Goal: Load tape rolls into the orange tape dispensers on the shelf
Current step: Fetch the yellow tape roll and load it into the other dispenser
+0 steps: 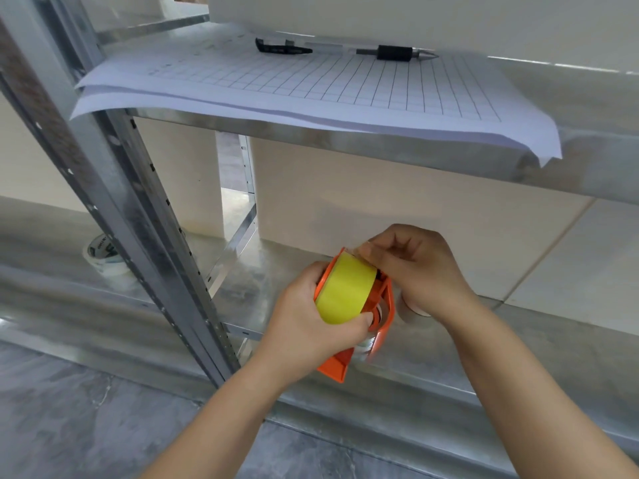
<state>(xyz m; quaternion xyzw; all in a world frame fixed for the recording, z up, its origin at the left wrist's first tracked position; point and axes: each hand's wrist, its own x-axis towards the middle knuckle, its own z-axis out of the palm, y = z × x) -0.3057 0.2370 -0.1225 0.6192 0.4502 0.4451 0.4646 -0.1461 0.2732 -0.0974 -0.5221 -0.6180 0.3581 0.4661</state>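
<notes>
Fingers (pixel 363 322) of the left hand (pixel 304 316) curl round the yellow tape roll (pixel 345 292) and hold it tight, with the thumb pressed on its near side. The yellow tape roll sits inside the orange tape dispenser (pixel 385 305), and this hand holds both up, just above the lower shelf (pixel 466 344). The right hand (pixel 418 267) comes in from the other side. Its finger and thumb are closed in a small pinch at the top of the yellow tape roll, right by the front tip of the orange tape dispenser. The dispenser's handle (pixel 335 368) points down, toward the person. A white roll (pixel 415 314) stands on the lower shelf, partly hidden behind the right wrist. Far to the left, another white roll (pixel 103 259) lies behind the metal post (pixel 138 219). On the upper shelf (pixel 345 133) lie sheets of squared paper (pixel 311 84), which hang over its edge. A pen (pixel 394 52) and its black cap (pixel 280 48) rest at the back of the paper.
</notes>
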